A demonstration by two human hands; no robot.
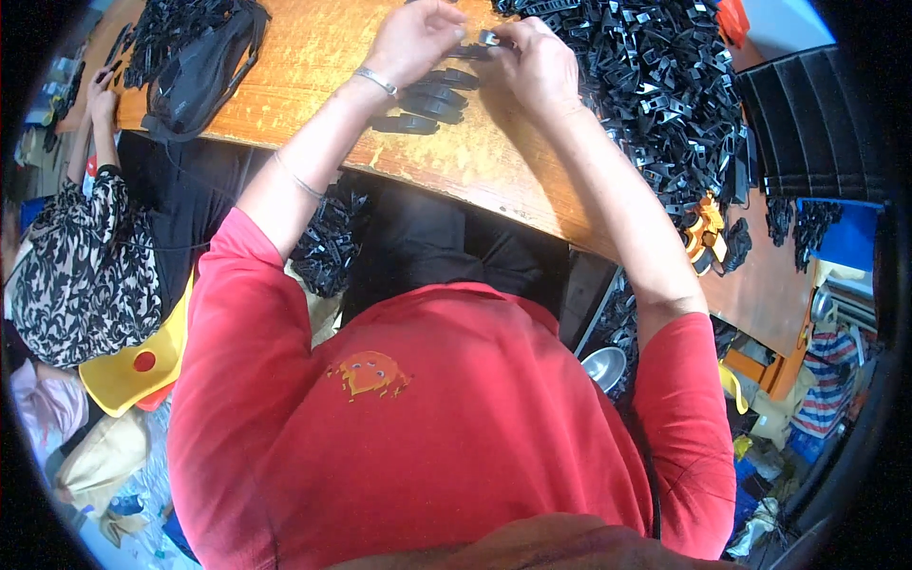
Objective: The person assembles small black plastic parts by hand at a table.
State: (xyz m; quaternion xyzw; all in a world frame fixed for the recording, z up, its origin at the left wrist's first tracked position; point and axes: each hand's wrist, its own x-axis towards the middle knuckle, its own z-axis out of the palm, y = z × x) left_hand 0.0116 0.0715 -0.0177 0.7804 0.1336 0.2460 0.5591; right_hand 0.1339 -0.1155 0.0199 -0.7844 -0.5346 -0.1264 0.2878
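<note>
Over the tabletop (494, 166), R hand (543, 71) pinches a silvery piece (488, 38); L hand (415, 43) is half-curled just beside it, can't tell if gripping. Piece looks small, shiny. Blk coils (434, 102) lie nr L wrist; both forearms (617, 185) reach fwd, angled inward.

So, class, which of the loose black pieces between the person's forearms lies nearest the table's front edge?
The lowest black piece in the picture, just right of the left forearm; the other black pieces lie farther back on the table.
</note>
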